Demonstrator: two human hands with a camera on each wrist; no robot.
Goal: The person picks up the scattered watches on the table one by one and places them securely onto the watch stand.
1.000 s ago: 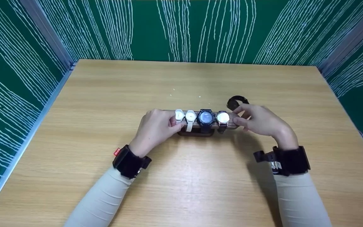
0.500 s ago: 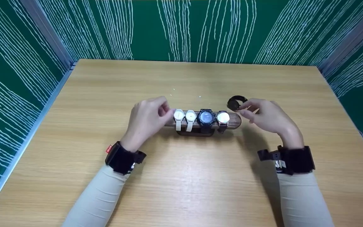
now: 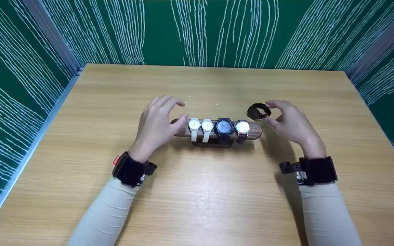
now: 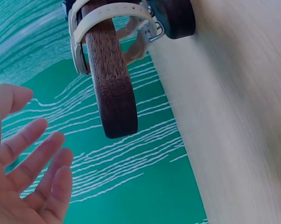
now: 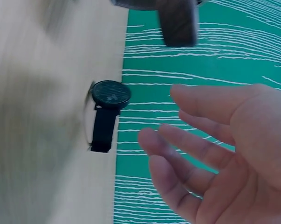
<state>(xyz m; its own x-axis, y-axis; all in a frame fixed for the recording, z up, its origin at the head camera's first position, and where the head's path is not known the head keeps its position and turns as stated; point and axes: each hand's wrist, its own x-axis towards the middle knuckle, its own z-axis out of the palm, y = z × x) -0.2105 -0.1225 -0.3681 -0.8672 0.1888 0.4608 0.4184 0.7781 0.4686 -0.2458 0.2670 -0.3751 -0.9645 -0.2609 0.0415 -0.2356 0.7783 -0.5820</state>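
A wooden watch stand (image 3: pixel 255 132) holds a row of watches: a white watch (image 3: pixel 194 125), a smaller white watch (image 3: pixel 207 126), a chunky dark blue watch (image 3: pixel 224 127) and a bright-faced watch (image 3: pixel 242 127) on a dark strap. Beside its left end is my left hand (image 3: pixel 156 121), fingers spread and holding nothing. In the left wrist view the stand's bare end (image 4: pixel 113 98) is apart from the fingers. My right hand (image 3: pixel 292 121) hovers near a black watch (image 3: pixel 253 112) lying on the table. The right wrist view shows a gap between that watch (image 5: pixel 111 94) and the relaxed fingers.
The wooden table (image 3: pixel 200 205) carries a few tiny white specks behind the stand. Green walls (image 3: pixel 162 34) with white streaks enclose its back and sides. Each wrist wears a black band (image 3: pixel 318 171) with a camera.
My left hand has let go of the stand's left end, moved back to the left and spread its fingers. The right hand has left the stand's right end and moved up beside the black watch.
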